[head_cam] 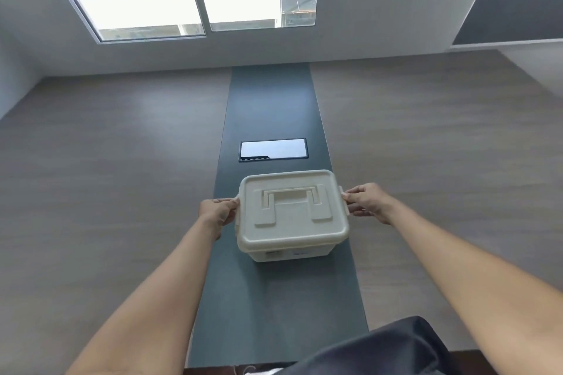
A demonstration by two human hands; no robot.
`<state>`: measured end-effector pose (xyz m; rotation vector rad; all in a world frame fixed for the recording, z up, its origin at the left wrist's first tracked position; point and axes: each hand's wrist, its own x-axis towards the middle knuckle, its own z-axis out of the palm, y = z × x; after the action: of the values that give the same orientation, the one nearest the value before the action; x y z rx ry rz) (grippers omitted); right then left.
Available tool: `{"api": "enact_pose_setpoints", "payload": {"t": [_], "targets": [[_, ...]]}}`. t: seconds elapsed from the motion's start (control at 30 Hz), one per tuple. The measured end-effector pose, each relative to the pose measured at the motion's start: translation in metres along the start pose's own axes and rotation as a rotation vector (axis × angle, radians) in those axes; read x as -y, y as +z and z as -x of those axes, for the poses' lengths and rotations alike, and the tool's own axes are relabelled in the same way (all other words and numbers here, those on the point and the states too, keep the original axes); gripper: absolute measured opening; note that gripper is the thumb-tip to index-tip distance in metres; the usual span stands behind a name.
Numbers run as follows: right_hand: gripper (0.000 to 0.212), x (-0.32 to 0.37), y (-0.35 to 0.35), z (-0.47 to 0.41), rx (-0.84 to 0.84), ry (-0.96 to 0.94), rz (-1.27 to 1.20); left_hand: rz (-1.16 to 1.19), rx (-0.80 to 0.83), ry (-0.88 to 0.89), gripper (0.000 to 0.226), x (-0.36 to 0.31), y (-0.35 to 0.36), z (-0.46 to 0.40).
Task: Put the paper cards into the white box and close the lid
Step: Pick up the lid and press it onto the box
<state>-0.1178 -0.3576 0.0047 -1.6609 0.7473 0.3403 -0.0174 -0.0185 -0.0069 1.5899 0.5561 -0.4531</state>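
Observation:
The white box (pixel 289 216) stands on the dark centre strip of the table, its lid on top and the carry handle folded flat. My left hand (pixel 217 211) presses against the latch on the box's left side, fingers curled on it. At the opposite side my right hand (pixel 367 201) pinches the right latch between thumb and fingers. No paper cards are visible; the lid hides the inside of the box.
A glossy black rectangular panel (pixel 273 149) is set into the dark strip (pixel 274 298) just behind the box. Grey wood-grain table surface (pixel 106 176) spreads to both sides. A dark garment (pixel 380 350) shows at the near edge. A window and wall lie beyond the table.

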Motion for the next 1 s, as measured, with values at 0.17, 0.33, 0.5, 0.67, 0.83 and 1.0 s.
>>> {"api": "enact_pose_setpoints", "payload": {"t": [0.17, 0.33, 0.5, 0.67, 0.83, 1.0], "targets": [[0.023, -0.009, 0.003, -0.002, 0.030, 0.024, 0.011, 0.017, 0.000, 0.011, 0.008, 0.002, -0.002, 0.002], [0.027, -0.007, 0.008, -0.002, 0.037, 0.000, -0.009, 0.036, 0.004, 0.006, 0.008, 0.007, -0.009, 0.002], [0.031, -0.008, 0.009, -0.002, 0.038, 0.016, -0.040, -0.015, 0.009, 0.018, 0.012, 0.016, -0.008, -0.001], [0.036, -0.013, 0.013, -0.004, 0.046, 0.016, -0.077, -0.081, 0.016, 0.012, 0.016, 0.019, -0.006, -0.001], [0.038, -0.021, 0.025, 0.003, 0.193, 0.125, -0.243, -0.178, 0.062, -0.056, 0.046, 0.024, -0.006, -0.003], [0.054, -0.020, 0.029, 0.005, 0.054, 0.083, -0.316, -0.081, 0.141, -0.140, 0.040, 0.016, 0.003, 0.010]]}}
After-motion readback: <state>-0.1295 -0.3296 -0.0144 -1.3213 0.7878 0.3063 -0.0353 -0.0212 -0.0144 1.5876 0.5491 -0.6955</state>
